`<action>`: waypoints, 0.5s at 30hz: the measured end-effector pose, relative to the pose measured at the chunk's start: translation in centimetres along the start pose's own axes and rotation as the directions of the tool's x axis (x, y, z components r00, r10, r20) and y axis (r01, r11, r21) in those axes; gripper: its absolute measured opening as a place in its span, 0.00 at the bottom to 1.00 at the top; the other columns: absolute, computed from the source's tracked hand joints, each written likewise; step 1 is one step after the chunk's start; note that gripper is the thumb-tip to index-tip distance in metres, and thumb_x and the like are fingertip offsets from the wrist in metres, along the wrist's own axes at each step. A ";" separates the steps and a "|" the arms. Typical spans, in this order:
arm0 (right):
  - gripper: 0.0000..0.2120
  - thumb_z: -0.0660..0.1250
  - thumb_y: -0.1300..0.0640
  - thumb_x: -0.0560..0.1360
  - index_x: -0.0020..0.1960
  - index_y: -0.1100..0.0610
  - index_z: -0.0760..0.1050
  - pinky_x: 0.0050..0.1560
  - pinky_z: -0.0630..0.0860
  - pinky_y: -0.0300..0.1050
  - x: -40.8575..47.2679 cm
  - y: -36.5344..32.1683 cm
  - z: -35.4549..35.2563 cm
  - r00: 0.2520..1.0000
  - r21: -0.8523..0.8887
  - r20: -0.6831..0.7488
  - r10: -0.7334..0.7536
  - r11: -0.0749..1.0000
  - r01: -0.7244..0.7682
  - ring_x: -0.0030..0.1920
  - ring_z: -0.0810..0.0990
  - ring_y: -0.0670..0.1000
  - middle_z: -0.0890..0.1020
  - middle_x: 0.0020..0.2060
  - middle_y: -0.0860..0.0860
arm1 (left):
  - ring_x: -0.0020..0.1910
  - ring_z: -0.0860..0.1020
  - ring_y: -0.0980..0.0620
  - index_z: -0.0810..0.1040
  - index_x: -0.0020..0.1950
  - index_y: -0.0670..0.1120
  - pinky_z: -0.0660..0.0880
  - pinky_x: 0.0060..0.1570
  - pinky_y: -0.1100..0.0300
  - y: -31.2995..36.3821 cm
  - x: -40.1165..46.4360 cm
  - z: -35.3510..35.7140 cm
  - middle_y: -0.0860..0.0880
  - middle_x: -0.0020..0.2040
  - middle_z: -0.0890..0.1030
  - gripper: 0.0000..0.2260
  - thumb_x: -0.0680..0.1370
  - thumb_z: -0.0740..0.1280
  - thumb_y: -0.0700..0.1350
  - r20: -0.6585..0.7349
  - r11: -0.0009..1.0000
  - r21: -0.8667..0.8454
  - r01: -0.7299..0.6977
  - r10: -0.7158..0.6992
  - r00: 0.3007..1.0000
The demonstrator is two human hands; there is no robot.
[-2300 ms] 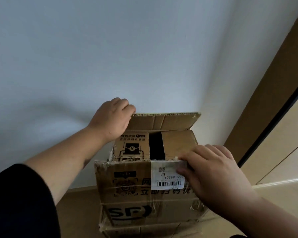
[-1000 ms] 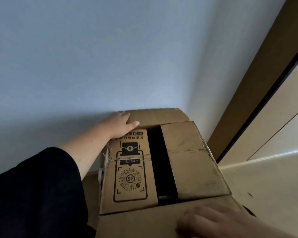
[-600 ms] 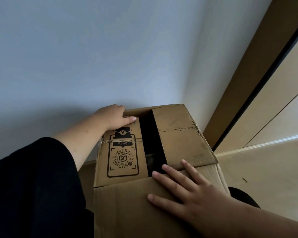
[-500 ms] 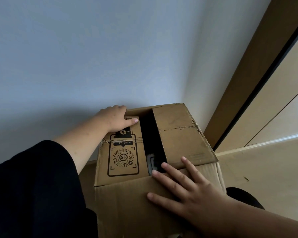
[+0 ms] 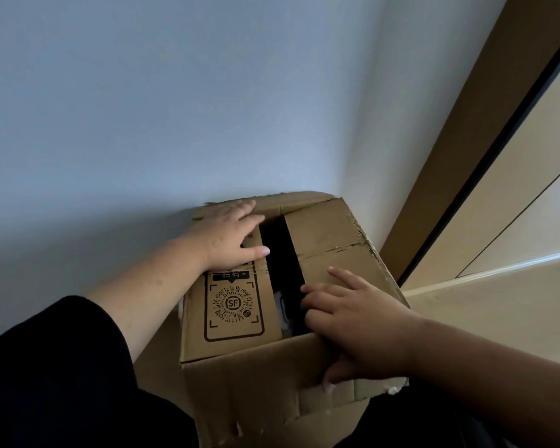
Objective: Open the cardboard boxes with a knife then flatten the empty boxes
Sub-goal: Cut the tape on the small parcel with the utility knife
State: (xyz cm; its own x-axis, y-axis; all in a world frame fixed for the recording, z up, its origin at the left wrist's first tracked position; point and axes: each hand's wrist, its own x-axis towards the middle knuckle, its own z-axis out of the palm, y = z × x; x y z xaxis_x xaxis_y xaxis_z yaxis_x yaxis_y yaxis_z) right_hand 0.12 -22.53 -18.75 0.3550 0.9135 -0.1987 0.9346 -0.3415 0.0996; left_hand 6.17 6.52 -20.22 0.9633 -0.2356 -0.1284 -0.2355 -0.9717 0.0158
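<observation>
A brown cardboard box [image 5: 333, 240] with an SF code print on its left inner flap stands against the wall in front of me. Its two inner flaps lie folded down with a dark gap between them. My left hand [image 5: 230, 236] presses flat on the far end of the left flap, fingers straight. My right hand [image 5: 353, 321] lies on the near end of the right flap, fingertips at the gap's edge and thumb over the near outer flap. A pale object shows dimly inside the gap. No knife is in view.
A pale wall [image 5: 143, 108] rises right behind the box. A brown door frame [image 5: 466, 140] with a dark edge runs up on the right, beside a light wooden floor [image 5: 498, 302]. My dark sleeve fills the lower left.
The box came nearer and the view dropped over its top. My left hand slid flat onto the left flap. My right hand moved from the near outer flap up to the gap.
</observation>
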 end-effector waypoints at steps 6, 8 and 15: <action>0.30 0.58 0.25 0.72 0.62 0.45 0.74 0.75 0.33 0.63 1.2 0.8 -0.8 0.995 0.061 0.020 -0.101 0.993 0.100 0.72 0.68 0.54 0.76 0.62 0.49 | 0.79 0.38 0.55 0.76 0.66 0.62 0.37 0.76 0.48 0.5 -0.7 0.1 0.61 0.80 0.54 0.20 0.81 0.52 0.64 0.056 0.970 -0.017 -0.243 0.244 0.968; 0.31 0.54 0.24 0.72 0.59 0.45 0.76 0.74 0.34 0.63 1.5 0.9 -1.2 0.993 0.037 0.009 -0.118 0.992 0.118 0.67 0.71 0.52 0.78 0.57 0.49 | 0.79 0.41 0.55 0.78 0.62 0.60 0.39 0.77 0.49 0.5 -0.7 0.1 0.61 0.78 0.60 0.21 0.81 0.51 0.64 0.065 0.963 -0.012 -0.270 0.270 0.961; 0.24 0.59 0.28 0.75 0.41 0.47 0.79 0.75 0.54 0.64 0.8 2.4 -2.9 0.953 -0.007 -0.229 -0.198 0.979 0.202 0.56 0.76 0.53 0.76 0.46 0.48 | 0.69 0.71 0.48 0.77 0.48 0.50 0.67 0.68 0.46 0.0 -1.2 -2.6 0.54 0.52 0.79 0.19 0.81 0.52 0.59 -0.241 0.913 -0.016 -0.407 0.391 0.888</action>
State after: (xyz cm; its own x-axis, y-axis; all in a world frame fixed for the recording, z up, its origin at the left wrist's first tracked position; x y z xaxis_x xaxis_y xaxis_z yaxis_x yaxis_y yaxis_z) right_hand 2.58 -22.00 -15.86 0.1476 0.9889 0.0141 0.9869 -0.1482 0.0645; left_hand 5.37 6.72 -17.46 0.7946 -0.5930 0.1307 -0.6047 -0.7921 0.0826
